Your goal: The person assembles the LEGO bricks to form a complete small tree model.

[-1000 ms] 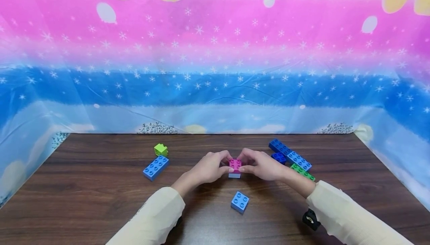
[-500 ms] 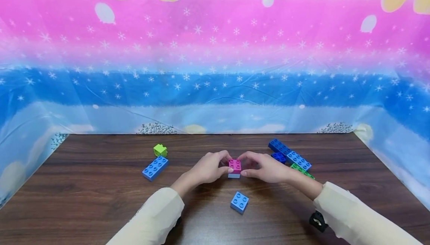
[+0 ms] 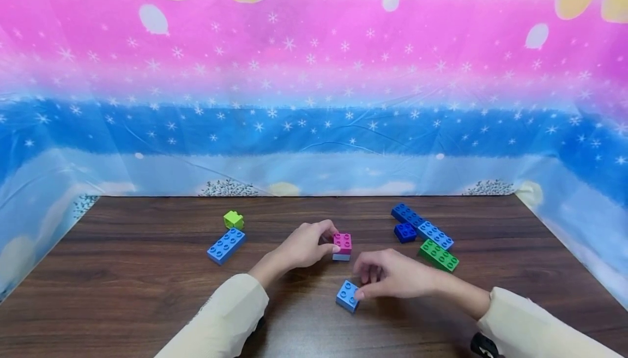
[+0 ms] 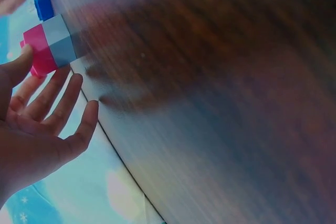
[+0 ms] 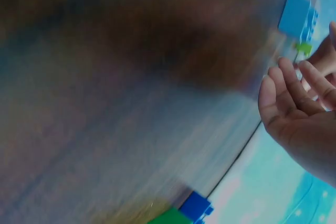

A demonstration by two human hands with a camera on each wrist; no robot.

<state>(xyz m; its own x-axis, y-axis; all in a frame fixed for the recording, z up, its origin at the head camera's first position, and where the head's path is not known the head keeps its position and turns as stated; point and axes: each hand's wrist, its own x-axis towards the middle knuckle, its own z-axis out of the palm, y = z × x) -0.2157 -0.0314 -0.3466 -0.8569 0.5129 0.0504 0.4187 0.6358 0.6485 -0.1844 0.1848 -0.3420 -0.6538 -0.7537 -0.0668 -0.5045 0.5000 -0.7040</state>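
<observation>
A pink two-by-two toy building brick (image 3: 342, 242) sits on top of a light blue brick (image 3: 341, 257) at the middle of the table. My left hand (image 3: 306, 245) holds the pink brick from its left side, thumb at the near side and index finger behind. In the left wrist view the thumb touches the pink brick (image 4: 40, 51), and the other fingers are spread. My right hand (image 3: 399, 275) hovers with loosely bent fingers at a separate light blue two-by-two brick (image 3: 347, 296). Its thumb tip overlaps that brick's right edge; contact cannot be made out.
Toward the back left lie a lime green brick (image 3: 233, 219) and a long light blue brick (image 3: 226, 246). On the right are a long dark blue brick (image 3: 406, 214), a small dark blue brick (image 3: 405, 232), another light blue brick (image 3: 436, 235) and a green brick (image 3: 439, 255).
My right hand has let go of the pink brick and moved nearer to me, down to the separate light blue brick. The left hand has stayed at the stacked bricks.
</observation>
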